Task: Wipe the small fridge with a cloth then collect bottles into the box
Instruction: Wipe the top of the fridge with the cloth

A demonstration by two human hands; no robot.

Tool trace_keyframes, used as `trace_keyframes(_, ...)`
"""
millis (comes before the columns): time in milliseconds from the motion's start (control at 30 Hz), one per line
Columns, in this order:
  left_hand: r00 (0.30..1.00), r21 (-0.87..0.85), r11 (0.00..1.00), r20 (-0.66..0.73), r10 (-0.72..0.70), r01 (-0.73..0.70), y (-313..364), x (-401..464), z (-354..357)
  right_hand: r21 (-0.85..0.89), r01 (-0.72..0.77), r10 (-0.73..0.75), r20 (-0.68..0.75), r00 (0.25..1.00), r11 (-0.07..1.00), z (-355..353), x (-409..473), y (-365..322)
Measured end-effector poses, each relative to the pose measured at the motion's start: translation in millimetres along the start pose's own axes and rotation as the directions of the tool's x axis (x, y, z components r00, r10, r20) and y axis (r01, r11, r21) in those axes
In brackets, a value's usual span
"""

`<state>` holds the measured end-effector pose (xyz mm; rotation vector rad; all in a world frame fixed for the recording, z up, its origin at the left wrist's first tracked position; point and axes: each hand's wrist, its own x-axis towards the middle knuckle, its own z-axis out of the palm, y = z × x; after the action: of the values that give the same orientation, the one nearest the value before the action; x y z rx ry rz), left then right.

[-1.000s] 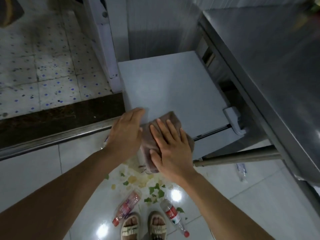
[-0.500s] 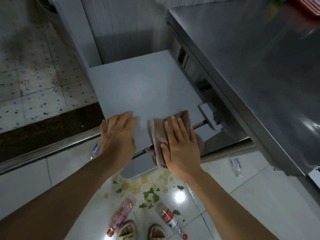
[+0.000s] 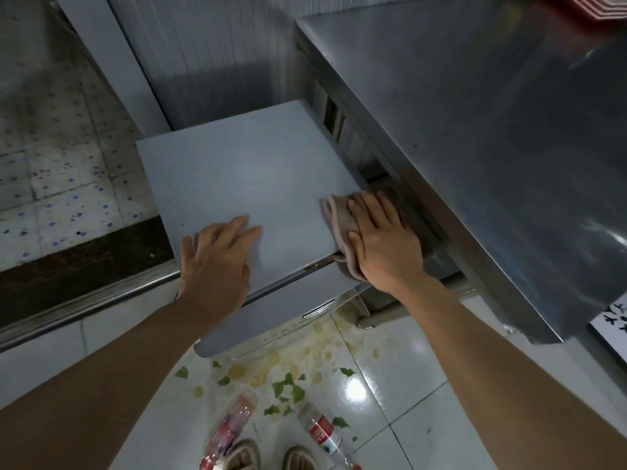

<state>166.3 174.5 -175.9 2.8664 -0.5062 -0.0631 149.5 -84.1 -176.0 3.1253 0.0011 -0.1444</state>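
The small fridge stands below me, its pale grey top facing up. My right hand presses flat on a brown cloth at the front right corner of that top. My left hand rests flat with straight fingers on the front left part of the top. Two plastic bottles with red labels lie on the white floor tiles near my feet: one bottle at the left, the other bottle at the right. No box is in view.
A steel counter overhangs right of the fridge. Green leaf scraps and yellowish spill spots litter the tiles in front of the fridge. A metal threshold rail runs along the left, with speckled floor tiles beyond it.
My right hand has slid the cloth from the front middle of the fridge top to its right front corner. My left hand stays flat near the front left edge.
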Motion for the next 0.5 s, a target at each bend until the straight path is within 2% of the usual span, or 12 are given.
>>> trace_keyframes(133, 0.996, 0.028, 0.996, 0.015, -0.087, 0.087, 0.1, -12.8, 0.1, -0.045, 0.085, -0.084, 0.037, 0.996, 0.995, 8.5, -43.9, 11.4)
trace_keyframes(300, 0.993, -0.010, 0.993, 0.002, -0.116, 0.117, -13.8, -43.5, -1.8, 0.065, 0.090, -0.084, -0.078, 0.993, 0.994, 2.7, -55.8, 6.9)
trace_keyframes(367, 0.993, -0.030, 0.993, 0.009, -0.117, 0.117, -16.6, -51.0, -1.3, 0.020, 0.135, -0.134, -0.028, 0.991, 0.991, 7.2, -46.3, 11.4)
trace_keyframes(433, 0.992, -0.053, 0.990, 0.011, -0.127, 0.128, -17.1, -51.3, -0.7, -0.018, 0.107, -0.106, 0.052, 0.993, 0.994, 12.3, -28.7, 17.6)
trace_keyframes(500, 0.992, -0.086, 0.988, 0.013, -0.128, 0.129, -17.4, -49.3, -1.8, -0.035, 0.068, -0.066, 0.059, 0.996, 0.997, 11.4, -10.0, 14.6)
